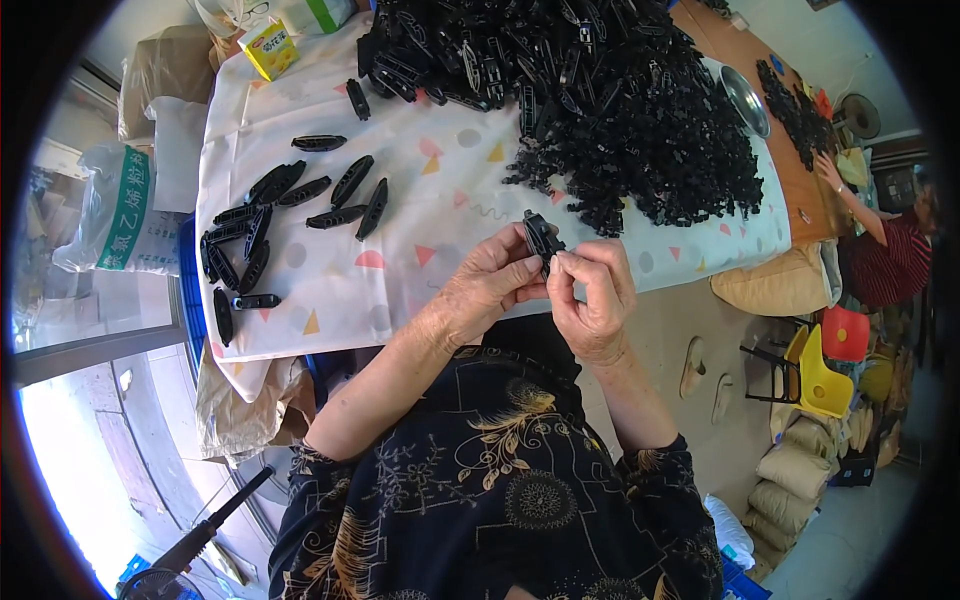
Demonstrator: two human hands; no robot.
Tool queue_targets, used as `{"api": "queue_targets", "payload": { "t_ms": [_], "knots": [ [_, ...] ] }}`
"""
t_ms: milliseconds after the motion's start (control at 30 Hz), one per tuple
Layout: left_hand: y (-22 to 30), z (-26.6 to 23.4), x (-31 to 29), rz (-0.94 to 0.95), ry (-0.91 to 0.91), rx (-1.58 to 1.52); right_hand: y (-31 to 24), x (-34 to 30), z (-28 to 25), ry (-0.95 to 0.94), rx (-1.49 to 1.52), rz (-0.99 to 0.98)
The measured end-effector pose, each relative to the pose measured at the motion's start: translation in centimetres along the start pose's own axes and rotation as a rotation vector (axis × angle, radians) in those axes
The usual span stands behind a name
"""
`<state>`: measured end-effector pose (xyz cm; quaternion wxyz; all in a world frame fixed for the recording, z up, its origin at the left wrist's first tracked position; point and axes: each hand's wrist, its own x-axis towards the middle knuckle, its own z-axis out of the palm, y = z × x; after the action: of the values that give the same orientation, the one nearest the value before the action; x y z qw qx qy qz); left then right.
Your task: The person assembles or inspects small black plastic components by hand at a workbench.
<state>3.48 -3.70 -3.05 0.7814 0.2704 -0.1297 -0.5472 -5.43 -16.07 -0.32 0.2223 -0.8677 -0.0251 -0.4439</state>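
Note:
My left hand (497, 277) is closed round a long black plastic part (541, 235), holding it tilted above the table's near edge. Thumb and fingers of my right hand (594, 297) pinch at the lower end of that part; any small piece between them is hidden. Beyond my hands spreads a heap of small black clip-like pieces (660, 140). Next to it, at the far side, lies a pile of longer black plastic parts (470, 50). Several similar oval black parts (350, 180) are scattered at the left of the table.
A patterned white cloth (400, 265) covers the table. On it stand a yellow box (269, 49) at the far left and a metal bowl (745, 102) at the right. Another person (890, 240) reaches to a brown table. Chairs (825, 370) and slippers (692, 367) are on the right.

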Motion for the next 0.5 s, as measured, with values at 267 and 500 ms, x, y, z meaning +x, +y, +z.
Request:
{"api": "queue_targets", "payload": {
  "t_ms": [267, 500],
  "knots": [
    [0.2, -0.6, 0.0, 0.025, 0.027, 0.009, 0.1, -0.2, 0.8, -0.077, 0.021, 0.081],
    [-0.6, -1.5, -0.2, 0.036, 0.101, 0.48, 0.0, -1.2, 1.1, -0.155, 0.903, 1.029]
  ]
}}
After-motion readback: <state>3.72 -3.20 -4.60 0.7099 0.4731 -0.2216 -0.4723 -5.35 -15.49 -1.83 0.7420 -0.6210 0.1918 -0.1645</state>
